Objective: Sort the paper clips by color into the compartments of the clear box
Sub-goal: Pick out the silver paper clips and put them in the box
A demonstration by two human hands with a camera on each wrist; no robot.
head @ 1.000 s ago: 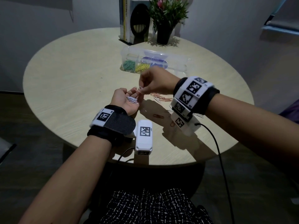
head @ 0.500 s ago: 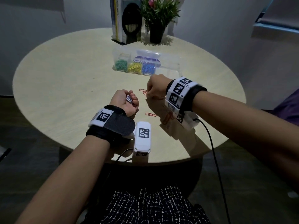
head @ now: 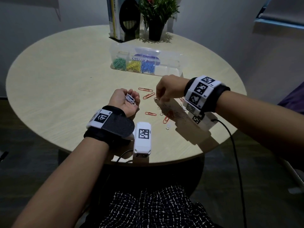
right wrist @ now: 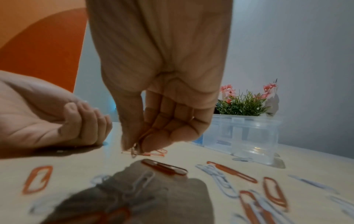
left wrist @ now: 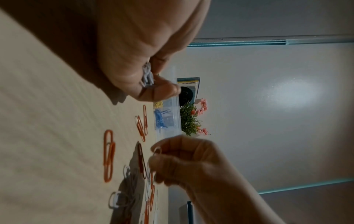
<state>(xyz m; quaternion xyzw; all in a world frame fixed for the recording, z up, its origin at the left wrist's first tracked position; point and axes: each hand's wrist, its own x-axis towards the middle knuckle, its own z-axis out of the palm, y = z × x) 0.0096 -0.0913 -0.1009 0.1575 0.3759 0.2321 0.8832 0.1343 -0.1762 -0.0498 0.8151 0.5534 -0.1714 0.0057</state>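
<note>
My left hand point(head: 125, 98) lies palm up on the table, its fingers curled round a small bunch of white paper clips point(head: 131, 100); the same white clips point(left wrist: 147, 77) show in the left wrist view. To its right, my right hand point(head: 158, 96) hangs just above the table and pinches one white clip point(left wrist: 157, 151) between thumb and fingertips point(right wrist: 132, 144). Loose orange clips point(head: 148, 95) and white clips point(right wrist: 220, 177) lie scattered under and around it. The clear box point(head: 171, 64) stands behind, with green point(head: 119, 63), yellow point(head: 134, 65) and blue point(head: 148, 67) clips in its left three compartments.
A black vase with a plant point(head: 156, 28) and a book stand point(head: 122, 18) are at the table's far edge behind the box. A white sensor unit point(head: 142, 140) hangs at my left wrist near the front edge, and a black cable point(head: 233, 145) trails from my right wrist.
My right hand left my left palm, went right and down to the scattered clips, and now pinches a white clip off the table. My left hand stays put with its bunch.
</note>
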